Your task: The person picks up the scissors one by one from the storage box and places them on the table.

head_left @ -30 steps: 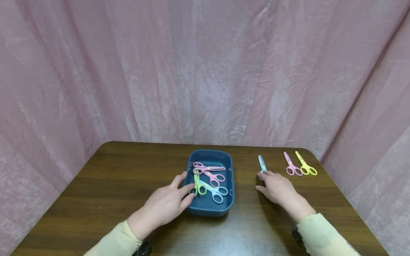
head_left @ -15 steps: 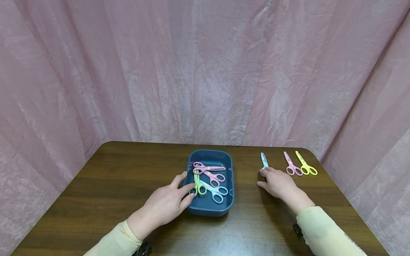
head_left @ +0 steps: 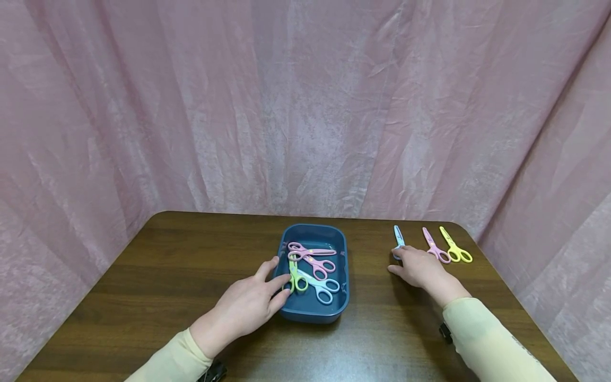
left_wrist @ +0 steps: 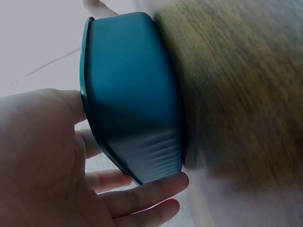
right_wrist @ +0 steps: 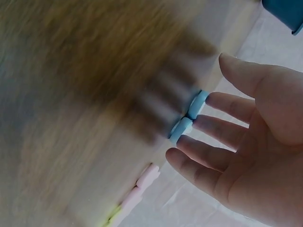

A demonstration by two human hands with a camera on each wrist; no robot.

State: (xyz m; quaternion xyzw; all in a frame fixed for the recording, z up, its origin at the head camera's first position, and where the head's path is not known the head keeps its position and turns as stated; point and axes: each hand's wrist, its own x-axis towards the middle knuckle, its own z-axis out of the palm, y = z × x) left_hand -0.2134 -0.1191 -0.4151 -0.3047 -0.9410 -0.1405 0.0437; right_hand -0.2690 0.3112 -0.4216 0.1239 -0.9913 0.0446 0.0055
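Observation:
My right hand (head_left: 425, 273) is over a pair of light blue scissors (head_left: 399, 235) on the table's right side. In the right wrist view its fairly straight fingertips touch the scissors' handle loops (right_wrist: 196, 105), while the thumb stands apart. The blades point to the far edge. My left hand (head_left: 245, 305) rests at the left rim of a dark blue bin (head_left: 341, 310), some fingertips over the rim. In the left wrist view, other straight fingers lie by the bin's outer wall (left_wrist: 132, 80). Inside lie two pink scissors (head_left: 312, 252), green scissors (head_left: 299, 284) and light blue scissors (head_left: 324, 289).
Right of my right hand lie pink scissors (head_left: 431, 244) and yellow scissors (head_left: 455, 246), close side by side with blades pointing away. The brown wooden table (head_left: 191, 265) ends at a far edge before a pink curtain (head_left: 305, 106).
My right hand has slid the light blue scissors to the right and away, nearer the pink and yellow ones. The left hand and the bin stay in place.

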